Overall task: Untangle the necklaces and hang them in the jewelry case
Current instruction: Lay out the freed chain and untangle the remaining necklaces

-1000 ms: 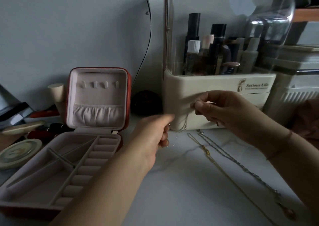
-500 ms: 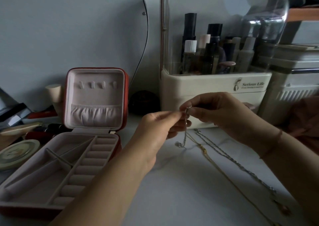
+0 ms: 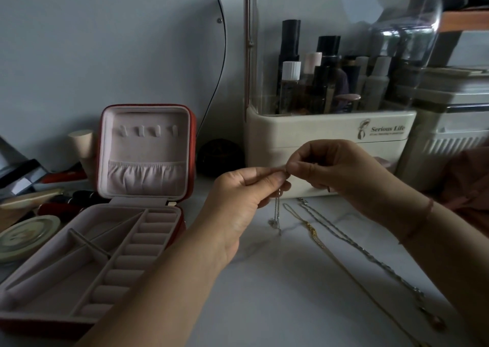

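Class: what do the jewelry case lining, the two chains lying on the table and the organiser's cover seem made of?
Case lining: matte pale-pink velvety fabric, gathered into a pocket. Gold chain: yellow metal, glinting; plated or solid unclear. Silver chain: pale metal, twisted shiny links. Organiser cover: probably clear glossy plastic; bottles show through, with reflections.

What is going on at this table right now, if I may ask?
A person is working on a thin silver necklace, pinching its top between the left hand and the right hand while the rest hangs down toward the white table. A gold chain and a twisted silver chain lie stretched out on the table nearby. The red jewelry case stands open on the left, and the hooks in its lid hold nothing yet.
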`<state>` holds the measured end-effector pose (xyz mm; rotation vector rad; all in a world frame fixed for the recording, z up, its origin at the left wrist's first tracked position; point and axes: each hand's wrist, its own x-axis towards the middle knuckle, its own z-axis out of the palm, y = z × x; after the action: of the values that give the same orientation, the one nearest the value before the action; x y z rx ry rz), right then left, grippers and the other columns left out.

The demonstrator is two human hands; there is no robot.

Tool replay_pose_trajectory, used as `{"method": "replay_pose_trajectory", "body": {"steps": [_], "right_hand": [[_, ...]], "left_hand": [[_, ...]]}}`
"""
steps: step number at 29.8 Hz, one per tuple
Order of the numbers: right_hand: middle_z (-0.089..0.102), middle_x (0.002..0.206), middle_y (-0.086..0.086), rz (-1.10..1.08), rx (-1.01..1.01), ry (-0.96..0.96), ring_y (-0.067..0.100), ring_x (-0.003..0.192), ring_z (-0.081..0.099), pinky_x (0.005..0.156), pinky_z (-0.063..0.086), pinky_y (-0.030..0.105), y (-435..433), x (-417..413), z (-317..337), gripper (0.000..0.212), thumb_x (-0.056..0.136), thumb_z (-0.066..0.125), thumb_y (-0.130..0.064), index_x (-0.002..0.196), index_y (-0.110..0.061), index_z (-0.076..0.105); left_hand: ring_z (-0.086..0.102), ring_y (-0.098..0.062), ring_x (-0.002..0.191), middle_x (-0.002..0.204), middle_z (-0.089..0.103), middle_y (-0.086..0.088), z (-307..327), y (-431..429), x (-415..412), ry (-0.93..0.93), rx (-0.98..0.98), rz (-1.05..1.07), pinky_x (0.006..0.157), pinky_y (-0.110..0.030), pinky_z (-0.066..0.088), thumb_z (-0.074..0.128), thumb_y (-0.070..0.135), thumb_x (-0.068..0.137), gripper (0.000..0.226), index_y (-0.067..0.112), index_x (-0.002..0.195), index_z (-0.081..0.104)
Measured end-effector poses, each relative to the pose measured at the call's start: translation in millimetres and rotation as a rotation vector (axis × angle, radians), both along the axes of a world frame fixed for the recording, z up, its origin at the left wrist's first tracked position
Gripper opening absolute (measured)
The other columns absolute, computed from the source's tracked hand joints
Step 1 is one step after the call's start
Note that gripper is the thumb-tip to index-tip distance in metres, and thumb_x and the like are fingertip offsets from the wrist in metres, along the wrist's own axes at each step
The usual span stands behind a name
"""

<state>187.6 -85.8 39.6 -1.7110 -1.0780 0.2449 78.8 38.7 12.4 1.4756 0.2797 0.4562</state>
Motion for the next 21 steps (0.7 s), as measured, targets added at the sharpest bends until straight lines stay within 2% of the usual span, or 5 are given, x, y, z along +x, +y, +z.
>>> {"method": "replay_pose_trajectory", "body": {"steps": [3,5,8,16,21], "right_hand": [[0.058,0.06,-0.002,0.029,-0.002,0.031,0.01,0.054,0.04,0.049,0.034,0.016,0.6,0.5,-2.0,0.023,0.07,0.066,-0.033,0.081,-0.013,0.07],[0.058,0.058,-0.003,0.056,0.009,0.058,0.008,0.054,0.04,0.049,0.034,0.015,1.1,1.8,-3.4,0.022,0.072,0.066,-0.029,0.082,-0.01,0.07],[0.056,0.054,-0.007,0.082,0.016,0.087,0.004,0.051,0.041,0.048,0.036,0.013,0.2,2.2,-3.2,0.022,0.073,0.065,-0.026,0.084,-0.007,0.068],[0.053,0.055,-0.004,0.105,-0.004,0.188,0.006,0.05,0.041,0.046,0.036,0.015,-0.6,4.9,-2.5,0.02,0.075,0.064,-0.022,0.086,-0.006,0.067],[0.049,0.058,0.001,0.129,0.004,0.215,0.011,0.052,0.035,0.048,0.031,0.019,-1.4,5.8,-4.0,0.016,0.074,0.065,-0.023,0.083,-0.01,0.069]], "left_hand": [[0.067,-0.006,0.086,0.083,0.075,0.003,-0.8,-0.8,0.3,0.011,0.072,0.022,0.085,-0.023,0.048,0.069,0.021,0.082,0.01,0.02,0.088,0.075],[0.067,0.001,0.08,0.082,0.075,0.006,-0.7,-1.1,-0.3,0.017,0.103,0.036,0.078,-0.016,0.046,0.071,0.021,0.08,0.01,0.02,0.09,0.075],[0.068,0.0,0.075,0.079,0.075,0.004,0.3,-1.2,-1.6,0.027,0.109,0.035,0.07,-0.012,0.045,0.07,0.019,0.081,0.011,0.018,0.091,0.073],[0.068,-0.005,0.076,0.079,0.075,-0.002,1.0,-1.7,-0.3,0.018,0.055,-0.009,0.073,-0.014,0.049,0.066,0.015,0.084,0.008,0.014,0.088,0.072],[0.064,0.006,0.066,0.074,0.074,0.001,-3.2,-4.3,1.6,0.043,0.172,0.003,0.063,-0.004,0.044,0.064,0.013,0.085,0.007,0.013,0.085,0.071]]}}
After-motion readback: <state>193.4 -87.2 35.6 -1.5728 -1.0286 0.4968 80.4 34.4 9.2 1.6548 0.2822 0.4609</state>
